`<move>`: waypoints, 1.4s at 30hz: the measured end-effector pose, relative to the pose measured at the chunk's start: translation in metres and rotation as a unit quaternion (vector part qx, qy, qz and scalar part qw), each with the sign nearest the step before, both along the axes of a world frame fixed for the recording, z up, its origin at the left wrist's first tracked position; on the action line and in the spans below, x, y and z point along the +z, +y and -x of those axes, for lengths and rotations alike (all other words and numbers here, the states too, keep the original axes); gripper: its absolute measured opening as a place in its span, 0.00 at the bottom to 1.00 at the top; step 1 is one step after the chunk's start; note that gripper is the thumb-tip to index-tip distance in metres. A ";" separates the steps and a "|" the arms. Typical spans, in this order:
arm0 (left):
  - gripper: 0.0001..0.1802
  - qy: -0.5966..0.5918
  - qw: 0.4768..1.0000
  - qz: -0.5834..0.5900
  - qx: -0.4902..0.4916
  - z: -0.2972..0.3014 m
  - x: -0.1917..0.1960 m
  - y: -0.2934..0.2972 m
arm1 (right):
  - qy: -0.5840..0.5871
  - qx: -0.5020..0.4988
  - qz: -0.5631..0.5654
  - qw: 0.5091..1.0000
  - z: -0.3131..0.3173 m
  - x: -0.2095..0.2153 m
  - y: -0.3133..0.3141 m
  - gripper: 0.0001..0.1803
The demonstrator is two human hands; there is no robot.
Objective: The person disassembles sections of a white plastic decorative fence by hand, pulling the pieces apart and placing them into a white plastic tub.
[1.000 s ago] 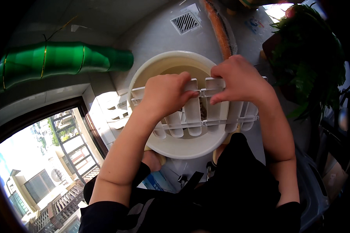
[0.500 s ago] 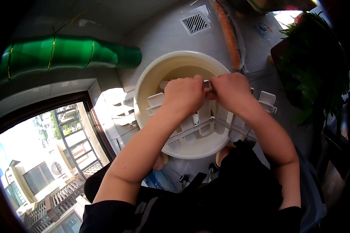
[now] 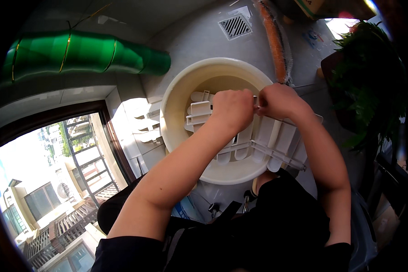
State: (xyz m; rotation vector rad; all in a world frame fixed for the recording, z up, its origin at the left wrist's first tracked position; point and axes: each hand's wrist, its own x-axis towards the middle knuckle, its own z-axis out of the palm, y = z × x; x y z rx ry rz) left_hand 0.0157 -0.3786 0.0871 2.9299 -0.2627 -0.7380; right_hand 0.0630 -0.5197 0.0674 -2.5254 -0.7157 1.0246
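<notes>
A white plastic rack of rounded slats (image 3: 264, 136) joined by thin crossbars lies partly inside a round cream basin (image 3: 167, 115), its right part reaching over the rim. My left hand (image 3: 233, 109) is closed in a fist on the far side of the rack, knuckles away from me. Close beside it, my right hand (image 3: 283, 102) pinches a thin white part of the rack between thumb and fingers. What the left fingers grip is mostly hidden behind the fist. A small white frame (image 3: 200, 109) of the rack shows left of my left hand.
Beyond the basin is a floor drain (image 3: 235, 27), with an orange plastic-wrapped roll (image 3: 274, 41) to its right. A green wrapped bundle (image 3: 90, 52) stretches along the far left. Leafy green plants (image 3: 367, 81) stand at right, and a window (image 3: 54, 181) is at left.
Both hands have moved right over the basin, carrying the rack with them. Its left end is now inside the basin, and the right slats are tilted more. My hands sit slightly farther apart.
</notes>
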 end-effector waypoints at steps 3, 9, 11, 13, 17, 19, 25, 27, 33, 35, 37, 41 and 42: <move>0.18 -0.011 1.000 0.008 0.002 0.001 -0.003 0.000 | 0.028 0.018 0.025 0.999 -0.002 0.001 0.002 0.13; 0.19 0.060 0.998 -0.027 0.001 -0.008 -0.007 0.005 | -0.124 0.040 0.044 0.990 0.019 -0.004 0.015 0.08; 0.19 0.091 0.995 -0.037 -0.007 -0.013 -0.008 0.005 | -0.127 0.045 0.045 0.990 0.021 -0.003 0.014 0.07; 0.19 0.116 0.992 -0.054 -0.019 -0.017 -0.009 0.005 | -0.126 0.043 0.041 0.990 0.022 -0.007 0.012 0.07; 0.20 0.124 0.991 -0.046 -0.027 -0.021 -0.004 0.004 | -0.106 0.012 0.040 0.993 0.022 -0.004 0.010 0.08; 0.19 0.120 0.992 -0.035 -0.017 -0.021 0.001 0.003 | -0.081 -0.001 0.004 0.997 0.018 -0.006 0.000 0.09; 0.18 0.037 0.999 0.013 -0.011 -0.009 0.016 0.008 | 0.011 -0.012 -0.040 0.999 -0.002 0.007 -0.011 0.13; 0.18 0.025 1.000 0.013 -0.013 -0.005 0.015 0.011 | 0.020 0.008 -0.030 0.999 -0.003 0.011 -0.005 0.13; 0.19 -0.009 0.999 -0.005 0.042 0.000 0.011 0.020 | -0.058 0.022 0.028 0.998 0.013 0.013 0.011 0.14; 0.20 -0.016 0.998 -0.015 0.063 0.001 0.006 0.026 | -0.094 0.008 0.008 0.996 0.018 0.020 0.016 0.14; 0.20 -0.023 0.998 0.003 0.058 0.002 0.000 0.030 | -0.109 0.017 0.006 0.994 0.022 0.016 0.017 0.15; 0.19 0.006 0.997 0.036 0.063 0.002 -0.010 0.040 | -0.114 0.039 0.014 0.993 0.026 0.019 0.020 0.16; 0.19 0.013 0.997 0.048 0.065 0.002 -0.015 0.041 | -0.115 0.041 0.014 0.992 0.027 0.020 0.021 0.16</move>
